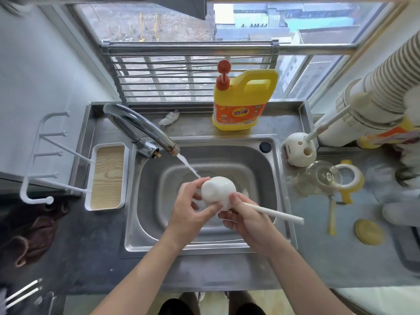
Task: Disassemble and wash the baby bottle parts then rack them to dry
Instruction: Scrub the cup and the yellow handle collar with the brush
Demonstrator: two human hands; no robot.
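Over the steel sink (268,160), my left hand (191,210) grips the round white sponge head (218,189) of a bottle brush under the running tap stream (188,165). My right hand (245,218) holds the brush's white handle (275,213), which sticks out to the right. On the counter right of the sink lie the clear glass bottle (322,176), a yellow handled collar with a white part in it (348,180), a yellow straw (332,218) and a round yellow cap (367,231).
The curved faucet (136,123) arches in from the back left. A yellow dish soap jug (243,101) stands behind the sink. A white brush holder (300,152) sits at the right rim. A white peg drying rack with a wood-look tray (106,176) stands left of the sink.
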